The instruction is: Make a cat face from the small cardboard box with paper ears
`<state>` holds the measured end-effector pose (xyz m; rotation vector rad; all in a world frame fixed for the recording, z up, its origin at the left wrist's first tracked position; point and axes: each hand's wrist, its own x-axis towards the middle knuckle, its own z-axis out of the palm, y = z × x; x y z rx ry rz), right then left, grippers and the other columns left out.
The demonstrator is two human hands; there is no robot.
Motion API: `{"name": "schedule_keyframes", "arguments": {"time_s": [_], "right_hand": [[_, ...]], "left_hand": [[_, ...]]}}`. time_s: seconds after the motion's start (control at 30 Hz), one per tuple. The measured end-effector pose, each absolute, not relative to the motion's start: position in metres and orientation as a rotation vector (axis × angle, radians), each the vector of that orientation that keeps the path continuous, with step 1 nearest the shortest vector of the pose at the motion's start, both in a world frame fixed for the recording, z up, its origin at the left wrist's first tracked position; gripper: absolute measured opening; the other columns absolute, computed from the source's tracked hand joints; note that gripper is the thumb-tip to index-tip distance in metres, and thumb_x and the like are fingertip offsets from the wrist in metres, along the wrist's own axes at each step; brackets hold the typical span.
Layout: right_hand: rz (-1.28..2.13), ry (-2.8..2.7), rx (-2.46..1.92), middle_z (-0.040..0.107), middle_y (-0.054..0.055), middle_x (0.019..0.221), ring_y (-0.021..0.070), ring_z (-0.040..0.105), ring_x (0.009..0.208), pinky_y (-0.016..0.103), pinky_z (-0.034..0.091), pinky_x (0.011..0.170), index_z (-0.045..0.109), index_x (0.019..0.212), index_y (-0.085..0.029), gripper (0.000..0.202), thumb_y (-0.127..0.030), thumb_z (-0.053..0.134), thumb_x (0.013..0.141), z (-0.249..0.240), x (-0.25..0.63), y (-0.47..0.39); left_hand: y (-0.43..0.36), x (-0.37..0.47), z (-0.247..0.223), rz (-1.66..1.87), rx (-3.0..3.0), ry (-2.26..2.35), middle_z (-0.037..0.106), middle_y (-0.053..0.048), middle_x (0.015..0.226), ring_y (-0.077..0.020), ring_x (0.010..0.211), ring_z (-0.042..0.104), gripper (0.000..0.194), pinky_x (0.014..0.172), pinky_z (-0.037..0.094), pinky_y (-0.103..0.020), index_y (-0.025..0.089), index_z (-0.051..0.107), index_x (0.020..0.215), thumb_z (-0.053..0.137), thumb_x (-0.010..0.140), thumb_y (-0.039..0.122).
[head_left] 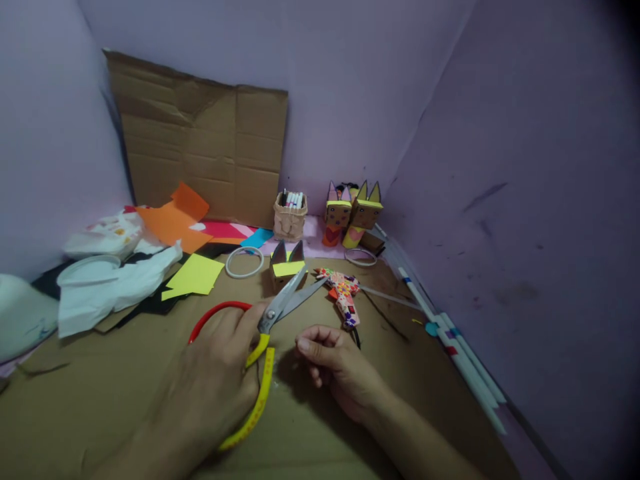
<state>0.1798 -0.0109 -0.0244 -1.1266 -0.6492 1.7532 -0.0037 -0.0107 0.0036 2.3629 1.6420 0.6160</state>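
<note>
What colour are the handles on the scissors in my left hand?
One red handle, one yellow handle, shown best in the head view.

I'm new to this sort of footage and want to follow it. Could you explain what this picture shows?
There is no machine here, only a person's two bare hands. The one picture comes from a camera worn on the head, looking forward and down. The left hand holds metal scissors with red and yellow handles, opened. The right hand is curled nearby; whether it holds anything small, I cannot tell. On the brown cardboard surface sit a brown box with pointed dark ears and a gun-shaped tool in a flowery pattern; bright yellow paper lies further left.
</note>
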Motion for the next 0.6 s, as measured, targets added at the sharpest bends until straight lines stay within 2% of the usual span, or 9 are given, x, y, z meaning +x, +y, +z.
{"name": "schedule_keyframes", "arguments": {"time_s": [0.17, 0.27, 0.37, 0.43, 0.5, 0.6], "right_hand": [[1.646, -0.765, -1.197, 0.059, -0.006, 0.05, 0.0035, 0.043, 0.036, 0.017, 0.032, 0.036, 0.066, 0.066, -0.014, 0.039, -0.039, 0.089, 0.048, -0.024, 0.181, -0.011], [1.487, -0.911, -1.285, 0.055, -0.007, 0.045, 0.0057, 0.044, 0.038, 0.019, 0.033, 0.04, 0.069, 0.07, -0.015, 0.031, -0.035, 0.085, 0.053, -0.028, 0.18, -0.008], [1.344, -1.079, -1.366, 0.055, -0.006, 0.046, 0.0086, 0.045, 0.041, 0.022, 0.036, 0.043, 0.072, 0.076, -0.015, 0.023, -0.034, 0.076, 0.062, -0.038, 0.18, -0.003], [1.202, -1.225, -1.418, 0.064, 0.0, 0.058, 0.013, 0.054, 0.05, 0.026, 0.042, 0.048, 0.074, 0.082, -0.016, 0.022, -0.033, 0.07, 0.069, -0.043, 0.18, 0.001], [1.01, -1.432, -1.457, 0.073, 0.007, 0.082, 0.0189, 0.064, 0.07, 0.031, 0.049, 0.063, 0.075, 0.088, -0.017, 0.021, -0.031, 0.065, 0.076, -0.043, 0.18, 0.003], [0.718, -1.806, -1.573, 0.071, 0.012, 0.112, 0.026, 0.065, 0.099, 0.04, 0.049, 0.087, 0.075, 0.099, -0.018, 0.026, -0.03, 0.055, 0.088, -0.03, 0.172, 0.004]], "left_hand": [[0.005, -0.013, 0.014, 0.653, 2.231, 1.814, 0.063, -0.006, 0.093, -0.0272, 0.084, 0.06, 0.038, 0.064, 0.042, -0.033, 0.026, 0.058, 0.117, 0.047, 0.081, 0.024], [0.021, -0.028, 0.026, 0.809, 2.013, 2.073, 0.065, -0.006, 0.094, -0.026, 0.078, 0.06, 0.041, 0.062, 0.041, -0.033, 0.027, 0.055, 0.121, 0.052, 0.08, 0.029], [0.037, -0.04, 0.028, 0.909, 1.895, 2.187, 0.066, -0.009, 0.102, -0.029, 0.085, 0.062, 0.039, 0.065, 0.042, -0.035, 0.025, 0.056, 0.119, 0.052, 0.081, 0.027], [0.045, -0.046, 0.025, 0.933, 1.869, 2.192, 0.067, -0.011, 0.104, -0.0314, 0.089, 0.063, 0.037, 0.065, 0.042, -0.036, 0.023, 0.057, 0.118, 0.05, 0.082, 0.025], [0.051, -0.05, 0.02, 0.933, 1.851, 2.186, 0.068, -0.013, 0.103, -0.0327, 0.09, 0.063, 0.038, 0.064, 0.042, -0.037, 0.022, 0.057, 0.119, 0.049, 0.083, 0.025], [0.053, -0.053, 0.016, 0.935, 1.841, 2.172, 0.069, -0.014, 0.102, -0.0332, 0.089, 0.064, 0.039, 0.064, 0.044, -0.037, 0.021, 0.056, 0.122, 0.048, 0.085, 0.027]]}}
